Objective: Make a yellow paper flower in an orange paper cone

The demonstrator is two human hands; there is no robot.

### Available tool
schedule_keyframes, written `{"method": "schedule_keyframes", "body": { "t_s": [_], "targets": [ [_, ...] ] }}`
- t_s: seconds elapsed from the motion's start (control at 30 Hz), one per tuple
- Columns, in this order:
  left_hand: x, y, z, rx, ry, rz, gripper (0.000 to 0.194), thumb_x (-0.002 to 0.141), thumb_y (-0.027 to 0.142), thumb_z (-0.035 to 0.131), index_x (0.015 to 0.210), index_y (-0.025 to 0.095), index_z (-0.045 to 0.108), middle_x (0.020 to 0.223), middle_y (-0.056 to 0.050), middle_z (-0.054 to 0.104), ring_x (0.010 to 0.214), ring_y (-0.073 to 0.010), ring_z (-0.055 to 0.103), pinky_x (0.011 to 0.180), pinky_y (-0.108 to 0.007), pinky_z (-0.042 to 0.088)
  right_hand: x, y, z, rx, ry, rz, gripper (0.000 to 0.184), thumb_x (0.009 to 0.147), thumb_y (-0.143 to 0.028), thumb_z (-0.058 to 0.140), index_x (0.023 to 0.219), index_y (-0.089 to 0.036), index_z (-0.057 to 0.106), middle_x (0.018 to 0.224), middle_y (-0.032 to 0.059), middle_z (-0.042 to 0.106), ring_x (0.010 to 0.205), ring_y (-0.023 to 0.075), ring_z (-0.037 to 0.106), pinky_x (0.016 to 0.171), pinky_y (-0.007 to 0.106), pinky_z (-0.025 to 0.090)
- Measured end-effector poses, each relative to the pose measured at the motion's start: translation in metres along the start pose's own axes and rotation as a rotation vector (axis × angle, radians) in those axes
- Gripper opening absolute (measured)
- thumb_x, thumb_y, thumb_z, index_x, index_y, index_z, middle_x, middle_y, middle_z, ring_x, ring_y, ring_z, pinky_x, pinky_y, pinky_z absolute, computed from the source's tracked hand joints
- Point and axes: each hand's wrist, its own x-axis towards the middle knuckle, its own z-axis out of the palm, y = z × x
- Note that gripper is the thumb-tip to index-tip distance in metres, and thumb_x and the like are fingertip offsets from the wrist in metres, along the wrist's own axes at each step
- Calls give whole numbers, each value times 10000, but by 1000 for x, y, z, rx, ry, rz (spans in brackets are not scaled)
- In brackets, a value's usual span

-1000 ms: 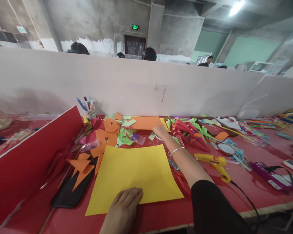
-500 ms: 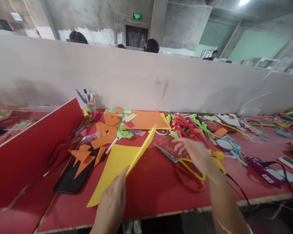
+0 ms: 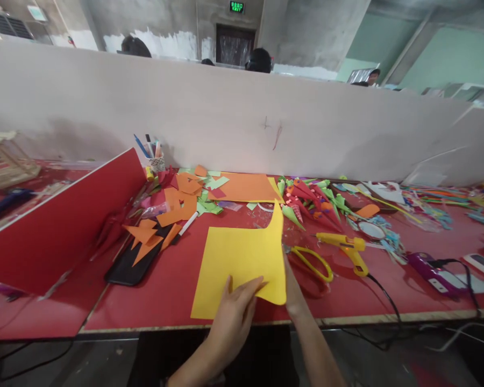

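At lower centre, the yellow sheet stood curled at its right edge; the right hand had moved in behind it, its grip hidden, joining the open left hand, so the bend seemed steadier

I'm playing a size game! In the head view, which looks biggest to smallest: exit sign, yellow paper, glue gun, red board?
1. Red board
2. Yellow paper
3. Glue gun
4. Exit sign, which is far away

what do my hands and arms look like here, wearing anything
Your left hand is ungloved. Your right hand, partly hidden, shows no glove either. Both forearms look bare where clearly visible; whether sleeves start further down is unclear.
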Motion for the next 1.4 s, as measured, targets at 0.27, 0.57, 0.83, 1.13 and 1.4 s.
{"method": "schedule_keyframes", "body": {
  "t_s": [0.27, 0.57, 0.83, 1.13, 1.4],
  "targets": [
    [1, -19, -15, -622, 128, -354, 584, 873, 429, 109, 1248, 120, 433, 1166, -102, 570, 1060, -247, 538, 864, -389, 463, 0, -31, 10, -201, -233, -46, 529, 837, -459, 371, 1329, -290, 281, 1457, 5, 46, 1332, 200, 28, 1076, 406, 114],
    [-17, -40, -53, -117, 247, -299, 522, 838, 372, 375, 1313, 176, 279, 1296, -112, 433, 1182, -211, 419, 957, -375, 380, 1, -31, 12, -481, -368, -98, 639, 733, -445, 543, 1314, -328, 304, 1457, 1, 15, 1329, 246, 20, 1055, 415, 173],
    [-25, -51, -52, 590, 117, -137, 452, 859, 327, 361, 1286, 178, 349, 1289, -97, 456, 1221, -231, 354, 1044, -507, 99, 5, -34, 11, -581, -442, -208, 525, 739, -431, 546, 1242, -341, 428, 1452, -20, 108, 1323, 252, 91, 1044, 405, 217],
    [-24, -51, -50, 657, 77, -124, 424, 860, 309, 352, 1271, 209, 388, 1301, -79, 449, 1217, -226, 360, 1047, -486, 70, 5, -33, 12, -572, -441, -194, 458, 754, -372, 540, 1205, -331, 477, 1447, -25, 125, 1322, 266, 83, 1045, 424, 210],
    [-24, -55, -52, 615, 33, -112, 431, 840, 310, 396, 1262, 223, 394, 1302, -69, 444, 1206, -241, 359, 1033, -505, 140, 22, -20, 19, -54, -68, 81, 528, 752, -341, 524, 1246, -220, 382, 1251, 98, 467, 1141, 233, 457, 945, 402, 374]
  ]
}}
